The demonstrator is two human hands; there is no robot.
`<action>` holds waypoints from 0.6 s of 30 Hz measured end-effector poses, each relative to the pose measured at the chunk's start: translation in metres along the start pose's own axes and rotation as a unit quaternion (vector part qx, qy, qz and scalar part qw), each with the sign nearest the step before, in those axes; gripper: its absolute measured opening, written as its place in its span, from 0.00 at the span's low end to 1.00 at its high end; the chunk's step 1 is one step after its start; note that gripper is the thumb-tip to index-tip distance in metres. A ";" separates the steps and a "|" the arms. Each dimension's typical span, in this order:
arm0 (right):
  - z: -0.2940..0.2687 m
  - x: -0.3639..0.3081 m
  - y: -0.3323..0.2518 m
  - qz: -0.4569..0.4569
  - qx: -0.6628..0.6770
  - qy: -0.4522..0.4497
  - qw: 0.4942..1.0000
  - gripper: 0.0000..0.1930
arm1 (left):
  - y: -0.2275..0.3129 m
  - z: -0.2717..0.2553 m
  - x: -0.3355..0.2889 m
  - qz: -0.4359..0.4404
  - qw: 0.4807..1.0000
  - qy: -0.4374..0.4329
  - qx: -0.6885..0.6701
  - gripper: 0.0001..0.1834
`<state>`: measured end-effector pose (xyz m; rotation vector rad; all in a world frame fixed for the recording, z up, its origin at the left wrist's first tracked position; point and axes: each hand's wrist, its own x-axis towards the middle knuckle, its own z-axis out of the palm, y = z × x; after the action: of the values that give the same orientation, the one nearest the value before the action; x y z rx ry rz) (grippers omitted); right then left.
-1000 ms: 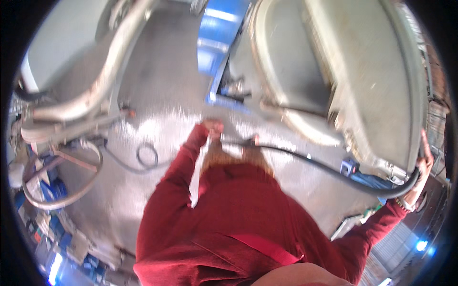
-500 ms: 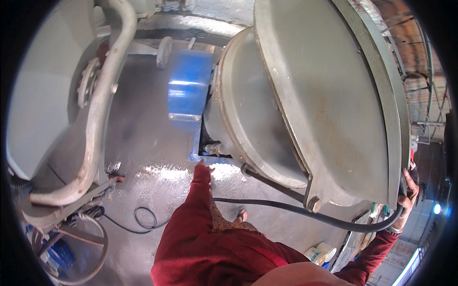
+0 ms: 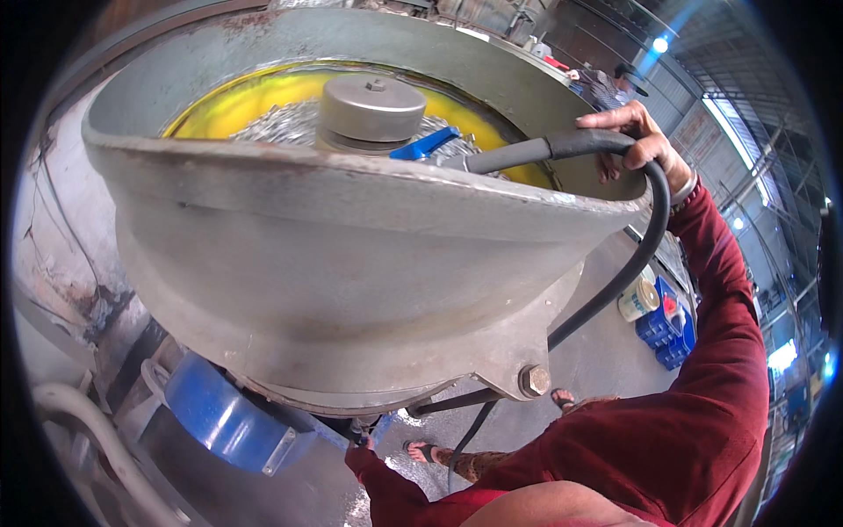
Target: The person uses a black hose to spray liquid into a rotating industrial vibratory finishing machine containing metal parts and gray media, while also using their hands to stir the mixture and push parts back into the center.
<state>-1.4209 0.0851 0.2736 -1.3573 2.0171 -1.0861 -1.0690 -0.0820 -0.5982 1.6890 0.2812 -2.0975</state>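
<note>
A large grey metal tub (image 3: 351, 202) fills the view. Inside it are a yellow lining (image 3: 219, 107), a heap of silvery metal pieces (image 3: 285, 121) and a round grey capped hub (image 3: 373, 105). At the tub's right rim my right hand (image 3: 645, 145) is closed round a black hose (image 3: 645, 246). The hose's grey pipe end (image 3: 509, 158) points left into the tub, near a blue lever handle (image 3: 427, 143). Low under the tub my left hand (image 3: 360, 443) is at a small metal fitting (image 3: 360, 425); its fingers are mostly hidden in shadow.
A blue rounded cover (image 3: 228, 417) sits below the tub at left, beside a curved grey pipe (image 3: 114, 448). To the right on the floor stand blue crates (image 3: 663, 325) and a pale bucket (image 3: 639, 299). Another person (image 3: 610, 88) is in the background.
My view has lifted from the tub's outer side to its open top. My left hand has reached in under the tub to the fitting. The hose end now shows over the rim.
</note>
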 end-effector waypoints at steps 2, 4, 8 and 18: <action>0.002 -0.010 -0.010 0.001 -0.005 0.017 1.000 0.37 | 0.004 0.007 -0.001 0.001 1.000 -0.004 0.014 0.31; 0.007 -0.013 -0.012 0.006 0.012 0.030 0.999 0.37 | 0.015 -0.001 -0.002 0.009 1.000 0.000 0.020 0.30; 0.023 -0.010 -0.018 0.010 -0.007 0.064 0.998 0.36 | 0.049 -0.006 -0.012 0.029 0.999 0.003 0.039 0.29; 0.021 0.002 -0.015 0.009 -0.020 0.014 1.000 0.27 | 0.106 0.041 -0.091 0.119 0.984 -0.023 0.129 0.27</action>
<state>-1.3981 0.0733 0.2744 -1.3475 2.0780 -1.0689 -1.0420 -0.1750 -0.4890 1.7141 -0.2082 -2.0572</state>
